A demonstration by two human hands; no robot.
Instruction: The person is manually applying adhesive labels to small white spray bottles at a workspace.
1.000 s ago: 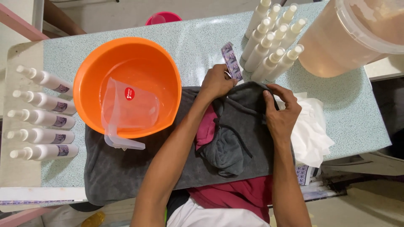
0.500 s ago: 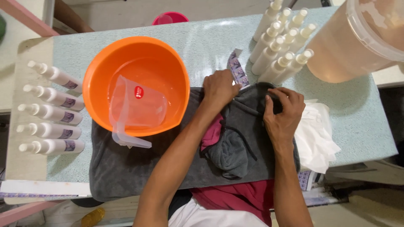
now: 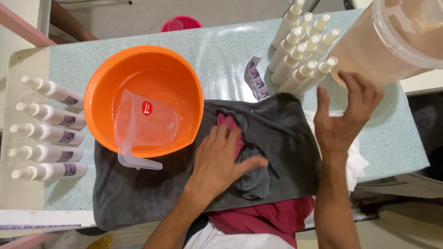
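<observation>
Item: dark grey soft cloth towel, spread on speckled bench beside orange plastic basin. Limp, light; likely best pinched at an edge. Left hand flat on it, right hand open above, grip empty.

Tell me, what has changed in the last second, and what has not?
Both hands let go of the far edge of the grey towel. The left hand came back and now lies flat on the bunched cloth; the right hand lifted, open. The orange basin, the jug and the white bottles stayed in place.
</observation>
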